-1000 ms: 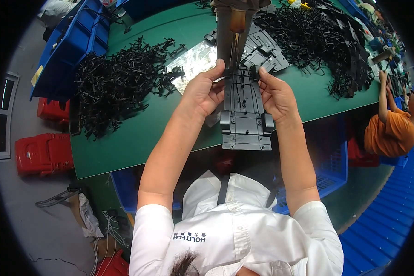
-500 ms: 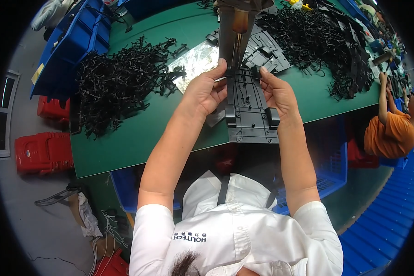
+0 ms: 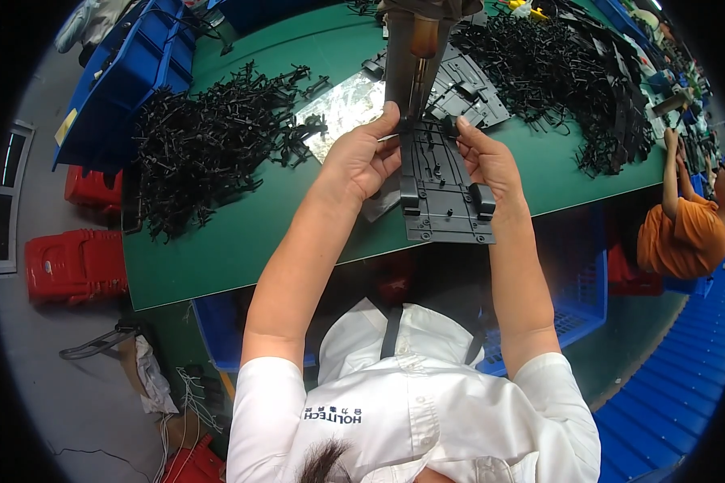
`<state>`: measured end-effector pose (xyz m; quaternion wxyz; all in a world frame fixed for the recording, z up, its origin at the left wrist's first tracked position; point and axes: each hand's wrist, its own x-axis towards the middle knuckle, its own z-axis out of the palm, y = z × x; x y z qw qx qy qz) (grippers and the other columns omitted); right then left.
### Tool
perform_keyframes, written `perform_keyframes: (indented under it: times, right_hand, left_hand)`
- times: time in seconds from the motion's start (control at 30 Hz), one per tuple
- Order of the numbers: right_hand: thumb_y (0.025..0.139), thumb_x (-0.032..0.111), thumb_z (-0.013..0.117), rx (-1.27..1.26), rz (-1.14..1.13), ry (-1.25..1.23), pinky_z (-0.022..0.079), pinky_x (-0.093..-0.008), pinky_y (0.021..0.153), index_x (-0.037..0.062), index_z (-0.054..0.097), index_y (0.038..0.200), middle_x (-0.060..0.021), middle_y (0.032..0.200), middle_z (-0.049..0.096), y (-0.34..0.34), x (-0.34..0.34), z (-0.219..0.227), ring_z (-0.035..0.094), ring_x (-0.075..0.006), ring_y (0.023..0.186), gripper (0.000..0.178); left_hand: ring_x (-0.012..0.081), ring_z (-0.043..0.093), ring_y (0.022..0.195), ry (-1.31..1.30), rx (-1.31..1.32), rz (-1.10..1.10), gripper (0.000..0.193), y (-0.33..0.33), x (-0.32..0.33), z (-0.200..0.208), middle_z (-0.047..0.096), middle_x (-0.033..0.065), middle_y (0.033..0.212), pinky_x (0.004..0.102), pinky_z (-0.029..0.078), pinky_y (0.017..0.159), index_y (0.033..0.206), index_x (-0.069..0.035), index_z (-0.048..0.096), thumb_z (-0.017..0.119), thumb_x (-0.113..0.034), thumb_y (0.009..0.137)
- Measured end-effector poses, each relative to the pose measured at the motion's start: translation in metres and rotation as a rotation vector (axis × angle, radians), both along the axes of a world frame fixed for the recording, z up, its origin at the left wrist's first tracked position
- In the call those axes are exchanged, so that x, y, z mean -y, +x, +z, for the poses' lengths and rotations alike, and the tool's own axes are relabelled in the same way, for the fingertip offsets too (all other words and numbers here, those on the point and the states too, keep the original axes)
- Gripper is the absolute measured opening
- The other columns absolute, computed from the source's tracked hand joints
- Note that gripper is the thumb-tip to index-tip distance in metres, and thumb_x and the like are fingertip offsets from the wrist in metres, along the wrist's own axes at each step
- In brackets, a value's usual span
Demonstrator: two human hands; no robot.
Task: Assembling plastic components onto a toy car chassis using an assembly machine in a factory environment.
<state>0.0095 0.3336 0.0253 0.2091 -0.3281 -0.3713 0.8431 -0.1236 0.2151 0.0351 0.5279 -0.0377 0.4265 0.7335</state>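
While the green table point(image 3: 217, 258) and the heap of small black parts point(image 3: 209, 145) on its left lie as they did a second ago, the long dark panel point(image 3: 439, 185) at the table's near side, its far part under the upright machine column point(image 3: 408, 72), has shifted, its near end now farther from the person and more to the right. The left hand point(image 3: 362, 157) grasps the panel's left edge and the right hand point(image 3: 490, 165) its right edge, while dark lettering point(image 3: 333, 416) on the person's chest, nearest, stands upside down.
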Motion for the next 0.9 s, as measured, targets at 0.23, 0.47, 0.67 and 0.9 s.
perform_keyframes:
  times: [0.23,0.47,0.67,0.9]
  right_hand:
    - [0.084,0.019,0.063,-0.01,-0.011,-0.04,0.046,-0.0187,0.055,0.0071,0.059,0.082,0.0013,0.071,0.058,-0.0019,0.001,0.0034,0.055,-0.0068,0.063,0.013]
    - [0.085,0.017,0.062,-0.023,0.018,-0.062,0.049,-0.02,0.057,0.0053,0.059,0.082,-0.0007,0.071,0.059,-0.0007,-0.0005,0.0049,0.055,-0.008,0.062,0.013]
    - [0.083,0.016,0.063,0.008,-0.004,-0.019,0.049,-0.0209,0.056,0.004,0.059,0.083,-0.0026,0.072,0.059,-0.0002,-0.0004,0.007,0.056,-0.0096,0.062,0.013]
    - [0.083,0.014,0.062,-0.022,-0.016,-0.046,0.051,-0.0215,0.057,0.0034,0.059,0.082,-0.0033,0.072,0.059,-0.002,0.0003,0.008,0.057,-0.0099,0.062,0.011]
  left_hand:
    - [0.014,0.058,0.079,-0.003,0.0,0.009,0.025,0.0001,-0.0002,-0.0003,0.058,0.0079,0.088,0.0211,0.054,0.062,0.095,0.0,0.056,0.063,-0.021,0.084]
    - [0.0151,0.063,0.074,0.023,0.007,0.007,0.027,-0.0029,-0.0015,-0.0068,0.062,0.0091,0.085,0.026,0.058,0.063,0.094,-0.001,0.057,0.065,-0.025,0.082]
    - [0.0152,0.063,0.076,0.017,-0.012,0.0,0.027,-0.0016,-0.0023,-0.005,0.062,0.0102,0.086,0.0252,0.058,0.063,0.096,-0.001,0.056,0.064,-0.023,0.083]
    - [0.0123,0.059,0.075,0.003,-0.012,0.009,0.026,0.0001,-0.0023,-0.0021,0.061,0.0066,0.084,0.0192,0.053,0.057,0.093,-0.002,0.058,0.065,-0.024,0.083]
